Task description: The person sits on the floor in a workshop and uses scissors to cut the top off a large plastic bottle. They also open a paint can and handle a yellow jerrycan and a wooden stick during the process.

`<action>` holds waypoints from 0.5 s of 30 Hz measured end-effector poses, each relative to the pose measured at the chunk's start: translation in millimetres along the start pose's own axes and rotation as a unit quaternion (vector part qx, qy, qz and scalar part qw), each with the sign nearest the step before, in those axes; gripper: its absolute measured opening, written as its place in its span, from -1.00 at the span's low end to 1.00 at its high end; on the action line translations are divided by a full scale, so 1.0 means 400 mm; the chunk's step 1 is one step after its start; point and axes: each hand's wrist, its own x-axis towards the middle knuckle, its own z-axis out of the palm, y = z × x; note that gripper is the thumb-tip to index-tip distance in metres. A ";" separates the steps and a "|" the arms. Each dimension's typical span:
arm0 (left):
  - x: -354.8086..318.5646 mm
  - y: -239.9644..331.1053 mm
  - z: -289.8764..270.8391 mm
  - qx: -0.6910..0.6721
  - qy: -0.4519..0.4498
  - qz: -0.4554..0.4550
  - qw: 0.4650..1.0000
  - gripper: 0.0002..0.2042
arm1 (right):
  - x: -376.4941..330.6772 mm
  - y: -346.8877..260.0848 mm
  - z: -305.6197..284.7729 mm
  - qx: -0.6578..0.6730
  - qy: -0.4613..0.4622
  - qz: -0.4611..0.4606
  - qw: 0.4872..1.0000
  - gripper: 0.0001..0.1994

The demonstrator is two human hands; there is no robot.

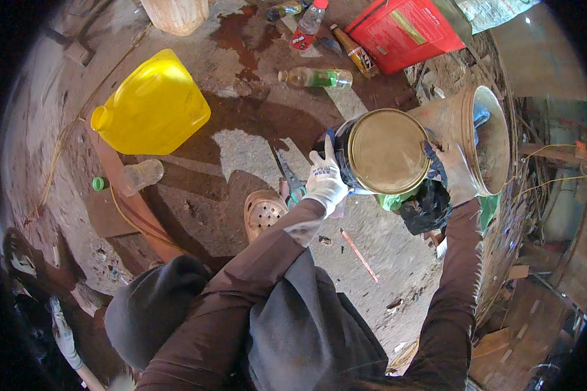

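Observation:
A round metal can [389, 151] with a dull gold lid and dark sides is held between my two hands, lid facing up at me. My left hand [326, 179], in a white glove with dark fingertips, grips its left side. My right hand [456, 173], gloved with dark fingers, clasps the opposite side. Just beyond that hand a large tan bucket [437, 111] lies tipped over, its mouth to the right and something blue inside. Black crumpled plastic [427, 207] and a green bag [391, 201] sit below the can. Scissors [295, 187] with teal handles lie left of my left hand.
A yellow jerrycan [156, 104] lies at the left, near a clear plastic cup [143, 177]. Several bottles, one with a red cap [310, 25], lie beyond the can beside a red package [404, 32]. Another person's gloved hand [65, 332] shows at lower left.

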 end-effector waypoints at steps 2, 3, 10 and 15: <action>-0.005 0.007 -0.004 0.006 -0.001 -0.002 1.000 0.43 | 0.002 0.024 0.001 0.060 -0.024 0.006 0.998 -0.58; -0.007 0.010 0.001 0.004 -0.001 0.004 1.000 0.43 | 0.009 0.043 -0.010 0.081 -0.043 0.015 0.996 -0.56; -0.001 -0.010 -0.010 0.009 0.008 0.012 1.000 0.40 | -0.028 0.034 0.065 0.363 0.023 0.117 0.924 -0.48; -0.014 0.005 -0.004 -0.003 -0.002 0.024 1.000 0.40 | 0.047 0.226 -0.095 0.530 -0.079 0.216 0.816 -0.60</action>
